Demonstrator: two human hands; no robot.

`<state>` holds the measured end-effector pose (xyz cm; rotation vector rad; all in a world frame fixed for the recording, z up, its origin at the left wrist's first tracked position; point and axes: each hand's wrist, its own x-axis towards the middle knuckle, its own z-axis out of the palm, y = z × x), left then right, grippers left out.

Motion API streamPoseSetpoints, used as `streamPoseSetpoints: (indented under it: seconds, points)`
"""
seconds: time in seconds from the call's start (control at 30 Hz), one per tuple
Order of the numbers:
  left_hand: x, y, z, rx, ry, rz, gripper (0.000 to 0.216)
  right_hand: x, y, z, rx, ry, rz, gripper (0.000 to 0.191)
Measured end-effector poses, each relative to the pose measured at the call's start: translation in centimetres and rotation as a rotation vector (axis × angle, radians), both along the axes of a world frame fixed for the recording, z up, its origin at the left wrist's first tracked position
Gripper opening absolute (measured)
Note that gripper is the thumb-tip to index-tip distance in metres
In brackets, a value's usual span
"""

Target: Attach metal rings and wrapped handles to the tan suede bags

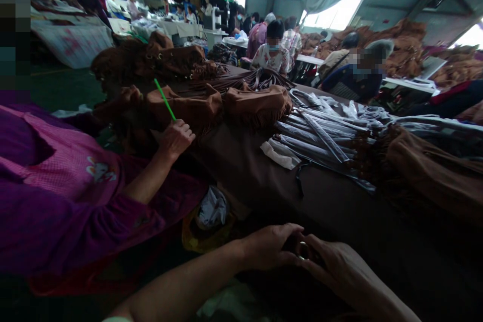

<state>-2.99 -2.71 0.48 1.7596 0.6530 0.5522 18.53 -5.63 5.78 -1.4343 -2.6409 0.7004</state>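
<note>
Low in the head view, my left hand (269, 246) and my right hand (334, 261) meet at the near edge of the brown-covered table (260, 186). A shiny metal ring (302, 250) shows between them, gripped by the fingers of my right hand. Dark material lies around the ring, too dim to name. My left fingers are curled against it from the other side, their tips partly hidden. On the table beyond lie several plastic-wrapped straps (317, 133) and a dark strip (300, 178). Brown fringed bags (260, 103) sit farther back.
At my left a co-worker in a purple sleeve (94, 226) holds a green stick (165, 99). A yellow plastic bag (196, 239) is between us. At the right edge lies another brown fringed bag (433, 161). Other people sit across the table.
</note>
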Motion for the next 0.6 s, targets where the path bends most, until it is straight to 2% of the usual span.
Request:
streamPoseSetpoints:
  seconds: [0.2,0.27,0.4,0.6]
  points:
    - [0.1,0.3,0.2,0.068,-0.027,-0.096,0.058,0.1,-0.3,-1.2,0.189,-0.043,0.111,0.026]
    - [0.4,0.3,0.2,0.127,0.011,-0.096,0.059,0.0,-0.3,-1.4,0.226,-0.058,0.117,0.022]
    - [0.8,0.2,0.3,0.231,0.084,-0.074,0.054,0.0,-0.3,-1.4,0.218,-0.103,0.113,0.01]
    - [0.7,0.6,0.5,0.316,0.018,-0.115,0.05,0.4,-0.3,-1.7,0.189,-0.114,0.095,0.01]
